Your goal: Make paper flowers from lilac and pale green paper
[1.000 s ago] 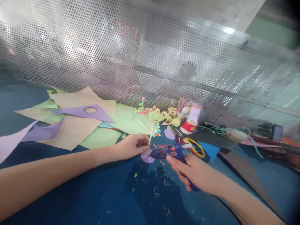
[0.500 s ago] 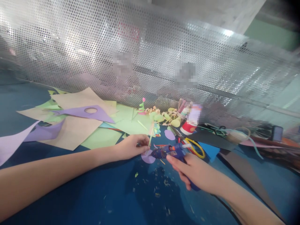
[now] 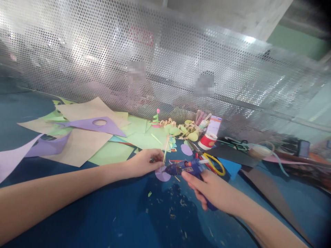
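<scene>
blue table [image 3: 103, 217] before a perforated screen [image 3: 103, 44], left hand [image 3: 145, 162] pinching a green strip [image 3: 165, 154], purple disc [image 3: 163, 176] just beneath that hand, right hand [image 3: 209, 189] gripping a glue gun [image 3: 192, 167] pointed toward the left

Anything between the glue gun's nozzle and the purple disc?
Nothing visible: the right hand holds the glue gun with its nozzle at the purple disc, contact unclear. The left hand holds a green strip alongside.

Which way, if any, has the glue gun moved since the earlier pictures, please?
No, not noticeably: against the purple oval on the table, the glue gun in the right hand keeps about the same place.
</scene>
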A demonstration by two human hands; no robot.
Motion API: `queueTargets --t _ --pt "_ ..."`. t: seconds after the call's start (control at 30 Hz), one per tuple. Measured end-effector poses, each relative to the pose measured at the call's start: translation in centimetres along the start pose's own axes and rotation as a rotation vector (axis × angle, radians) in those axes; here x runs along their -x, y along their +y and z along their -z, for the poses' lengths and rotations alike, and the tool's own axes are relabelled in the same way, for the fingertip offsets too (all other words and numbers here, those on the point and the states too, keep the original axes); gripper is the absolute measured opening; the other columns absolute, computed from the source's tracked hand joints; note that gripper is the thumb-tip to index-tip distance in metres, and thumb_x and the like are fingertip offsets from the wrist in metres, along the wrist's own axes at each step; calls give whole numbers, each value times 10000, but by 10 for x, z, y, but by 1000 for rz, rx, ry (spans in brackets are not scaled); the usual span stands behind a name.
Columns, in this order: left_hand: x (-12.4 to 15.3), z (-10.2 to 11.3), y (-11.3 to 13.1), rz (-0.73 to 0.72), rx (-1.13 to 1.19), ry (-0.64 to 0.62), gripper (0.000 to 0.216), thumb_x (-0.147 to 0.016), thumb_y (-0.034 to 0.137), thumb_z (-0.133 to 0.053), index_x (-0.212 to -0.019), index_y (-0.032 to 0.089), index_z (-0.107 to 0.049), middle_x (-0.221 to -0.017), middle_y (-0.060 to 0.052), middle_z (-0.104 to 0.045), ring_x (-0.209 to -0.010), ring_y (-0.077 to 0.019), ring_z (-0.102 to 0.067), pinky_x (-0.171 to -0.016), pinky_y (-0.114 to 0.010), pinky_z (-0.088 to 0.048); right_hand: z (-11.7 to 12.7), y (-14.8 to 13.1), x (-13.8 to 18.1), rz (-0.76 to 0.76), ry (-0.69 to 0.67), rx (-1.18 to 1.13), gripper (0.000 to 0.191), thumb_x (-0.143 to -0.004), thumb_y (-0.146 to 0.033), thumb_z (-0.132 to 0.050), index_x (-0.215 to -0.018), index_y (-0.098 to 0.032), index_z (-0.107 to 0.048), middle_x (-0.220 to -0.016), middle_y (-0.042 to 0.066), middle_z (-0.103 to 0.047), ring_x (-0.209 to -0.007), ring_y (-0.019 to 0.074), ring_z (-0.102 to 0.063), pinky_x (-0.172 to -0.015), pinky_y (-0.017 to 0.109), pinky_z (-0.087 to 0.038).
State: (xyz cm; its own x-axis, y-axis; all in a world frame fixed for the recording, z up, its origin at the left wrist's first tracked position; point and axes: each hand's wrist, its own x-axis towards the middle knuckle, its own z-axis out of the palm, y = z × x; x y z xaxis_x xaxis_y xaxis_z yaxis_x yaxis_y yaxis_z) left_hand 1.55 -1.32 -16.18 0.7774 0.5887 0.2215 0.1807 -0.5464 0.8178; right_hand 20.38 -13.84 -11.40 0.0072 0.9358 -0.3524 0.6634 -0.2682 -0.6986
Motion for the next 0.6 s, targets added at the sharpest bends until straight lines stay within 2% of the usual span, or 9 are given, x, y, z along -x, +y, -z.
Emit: queueTargets --t 0.3,0.47,0.6 --pt "0 -1 -2 -5 22 -18 89 -787 271 -482 -773 185 -500 -674 26 -566 -652 -106 -550 -682 -231 -425 -1 -1 1 -1 4 -13 459 -781 -625 -360 -732 -179 -460 -414 -68 -402 -351 82 -440 -385 196 -408" --pt "0 0 -2 -12 23 -18 82 -786 264 -484 -772 185 -501 -688 25 -571 -646 -102 -552 -680 -227 -425 -1 1 0 -11 10 1 461 -782 -623 -360 -680 -180 -441 -412 -62 -418 -349 77 -441 -390 192 -404" --pt "0 0 -1 3 9 -20 85 -788 268 -480 -768 187 -498 -678 27 -580 -655 -106 -555 -692 -232 -426 -4 3 -2 -8 1 -78 462 -764 -632 -386 -653 -184 -421 -405 -72 -392 -347 73 -424 -377 190 -401"
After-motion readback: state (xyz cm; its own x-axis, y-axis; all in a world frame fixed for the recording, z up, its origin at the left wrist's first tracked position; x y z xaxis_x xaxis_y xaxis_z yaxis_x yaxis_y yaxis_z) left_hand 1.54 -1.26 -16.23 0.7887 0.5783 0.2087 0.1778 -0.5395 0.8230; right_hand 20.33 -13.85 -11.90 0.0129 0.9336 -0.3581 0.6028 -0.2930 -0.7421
